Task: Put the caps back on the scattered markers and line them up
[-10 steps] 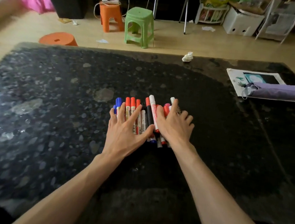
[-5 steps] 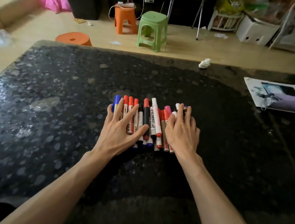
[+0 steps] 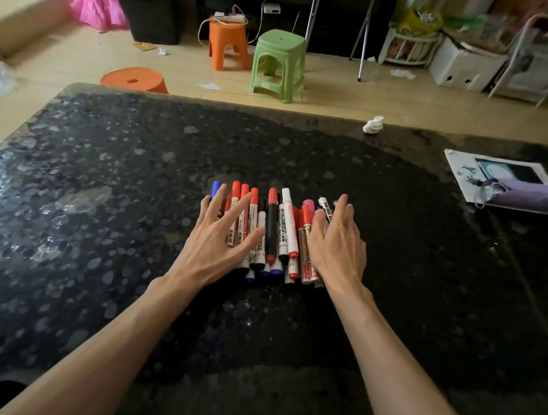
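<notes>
black speckled stone table (image 3: 91, 219) | crumpled white tissue (image 3: 373, 125) at far edge | printed paper sheet (image 3: 460, 168) under lilac folded umbrella (image 3: 542, 200) | green plastic stool (image 3: 279, 65), orange plastic stool (image 3: 228, 43) on floor

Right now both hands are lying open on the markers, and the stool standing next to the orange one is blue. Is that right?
Almost. In the head view the stool standing beside the orange stool is green, not blue. The rest holds: the left hand and the right hand lie open on the markers.
</notes>
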Available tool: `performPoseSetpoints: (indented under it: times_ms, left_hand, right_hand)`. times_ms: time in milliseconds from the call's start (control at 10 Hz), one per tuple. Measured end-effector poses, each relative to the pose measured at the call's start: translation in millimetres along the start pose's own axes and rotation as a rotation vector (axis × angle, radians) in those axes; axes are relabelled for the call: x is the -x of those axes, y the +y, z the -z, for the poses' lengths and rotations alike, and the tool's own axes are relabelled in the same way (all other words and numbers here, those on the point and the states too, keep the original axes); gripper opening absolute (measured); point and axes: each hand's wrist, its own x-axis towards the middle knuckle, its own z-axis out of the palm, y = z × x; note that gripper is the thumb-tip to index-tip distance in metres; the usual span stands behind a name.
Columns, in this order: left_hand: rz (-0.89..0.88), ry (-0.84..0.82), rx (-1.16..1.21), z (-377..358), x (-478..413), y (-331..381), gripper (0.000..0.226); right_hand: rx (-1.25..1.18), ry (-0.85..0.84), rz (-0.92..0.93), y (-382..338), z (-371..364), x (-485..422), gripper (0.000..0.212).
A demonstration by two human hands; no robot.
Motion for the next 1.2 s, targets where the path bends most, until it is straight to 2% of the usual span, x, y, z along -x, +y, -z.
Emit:
performPoseSetpoints:
  times_ms: [400, 700, 900, 1100, 1200]
  left_hand:
    - [0.032, -0.008, 0.055, 6, 2, -6, 0.065]
    - [0.026, 0.026, 0.068, 11, 2, -16, 0.066]
    - [-0.018, 0.122, 0.092, 11, 5, -2, 0.059]
    - [-0.179, 0.187, 0.078, 7, 25, 31, 0.046]
    - [-0.246, 0.186, 0.001, 19, 38, 41, 0.045]
  right_hand:
    - [0.065, 0.026, 0.017, 13, 4, 3, 0.070]
    - [0.048, 0.065, 0.061, 17, 5, 6, 0.062]
    - [-0.005, 0.147, 0.234, 13, 14, 19, 0.056]
    - [0.010, 0.172, 0.507, 5, 23, 46, 0.049]
    - [-0.080, 0.155, 0.520, 0, 37, 62, 0.042]
